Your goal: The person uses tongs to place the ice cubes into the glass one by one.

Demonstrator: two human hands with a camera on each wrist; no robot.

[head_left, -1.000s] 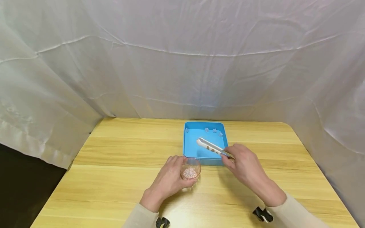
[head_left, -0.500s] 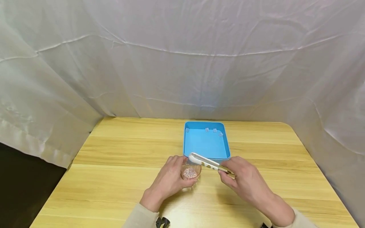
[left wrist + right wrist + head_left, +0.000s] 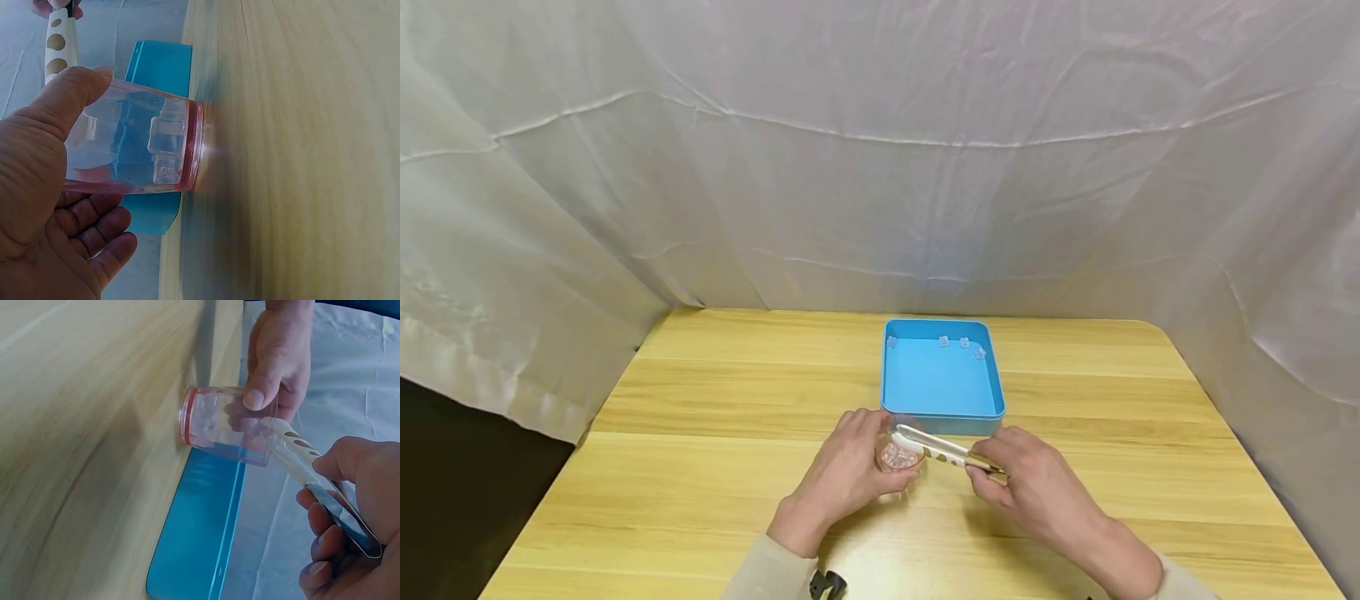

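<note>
A clear pinkish cup (image 3: 134, 140) with several clear cubes at its bottom stands on the table, held around its side by my left hand (image 3: 842, 475). My right hand (image 3: 1045, 492) pinches white tongs with brown spots (image 3: 936, 447), whose tips are at the cup's mouth. In the right wrist view the tongs (image 3: 297, 447) reach just inside the rim of the cup (image 3: 219, 422); whether a cube is between the tips cannot be told. Just behind the cup sits a blue tray (image 3: 943, 413), with several clear cubes (image 3: 944, 341) along its far side.
The wooden table (image 3: 722, 400) extends to both sides of the tray. A pale grey curtain (image 3: 880, 208) hangs behind the table and along its sides. A dark area (image 3: 467, 492) lies beyond the table's left edge.
My right hand has brought the tongs from over the blue tray toward me and leftward, down to the cup's mouth. The left hand and the cup have stayed in place.
</note>
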